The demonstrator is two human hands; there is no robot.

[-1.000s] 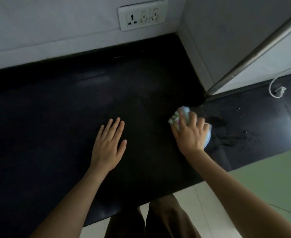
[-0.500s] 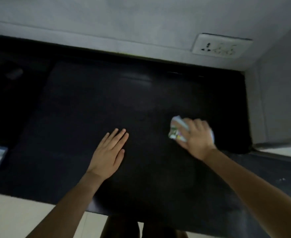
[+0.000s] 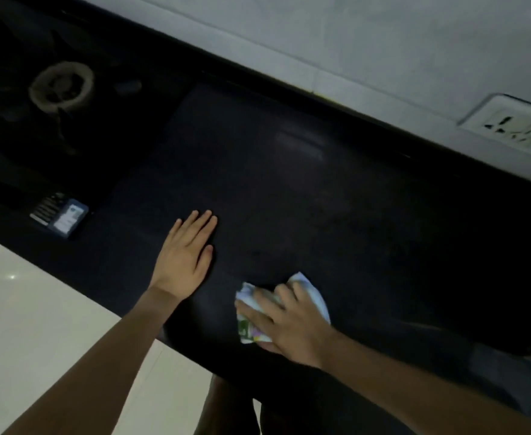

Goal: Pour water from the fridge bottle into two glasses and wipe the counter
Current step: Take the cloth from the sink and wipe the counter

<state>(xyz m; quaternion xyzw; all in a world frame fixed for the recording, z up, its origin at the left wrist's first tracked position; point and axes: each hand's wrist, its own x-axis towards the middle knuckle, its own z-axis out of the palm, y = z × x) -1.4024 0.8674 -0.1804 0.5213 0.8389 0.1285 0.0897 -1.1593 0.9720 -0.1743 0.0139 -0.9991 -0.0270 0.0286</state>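
Observation:
The black counter (image 3: 336, 196) fills the middle of the head view. My right hand (image 3: 292, 324) presses a crumpled pale blue cloth (image 3: 316, 293) with a coloured print onto the counter near its front edge. My left hand (image 3: 188, 252) lies flat on the counter, palm down, fingers together, a little to the left of the cloth and farther from me. No bottle or glass is in view.
A gas stove burner (image 3: 60, 86) sits at the far left on the dark hob. A small blue box (image 3: 61, 216) lies near the front edge at left. A white wall socket (image 3: 515, 127) is at the right. Pale floor tiles (image 3: 38, 309) lie below.
The view has swung to the left, bringing the burner and the blue box in. My right hand has slid the cloth leftward and toward the counter's front edge. My left hand stays flat.

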